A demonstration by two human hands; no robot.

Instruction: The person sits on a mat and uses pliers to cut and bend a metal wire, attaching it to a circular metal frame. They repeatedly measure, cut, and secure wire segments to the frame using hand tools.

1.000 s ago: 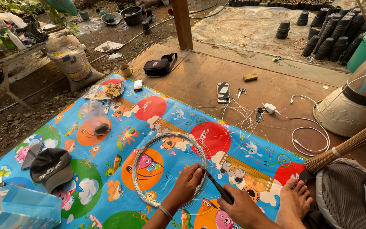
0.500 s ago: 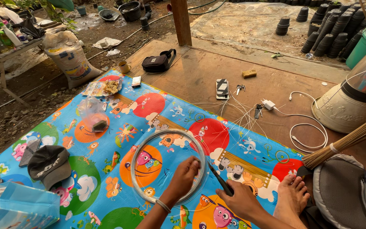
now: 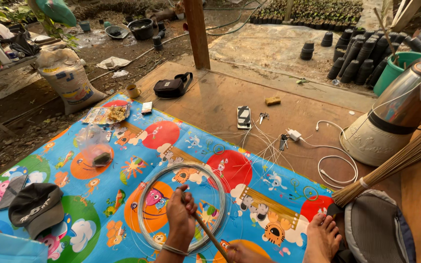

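Note:
A coil of thin pale wire lies as a ring on the colourful cartoon mat. My left hand is closed over the coil's near side, a thin band around its wrist. It also touches the top of a slim brown stick that slants down to the right. My right hand grips the stick's lower end at the frame's bottom edge and is mostly cut off. Loose strands of wire fan from the coil toward the wooden floor. My bare foot rests on the mat's right edge.
A phone, keys, charger and white cable lie on the wooden floor. A metal kettle on a pale base, a broom and a grey backpack crowd the right. A cap and plastic bag sit on the mat's left. A black pouch and a post stand farther off.
My left hand has slid left along the coil's near side. My right hand with the stick has dropped toward the bottom edge. The view has tilted slightly.

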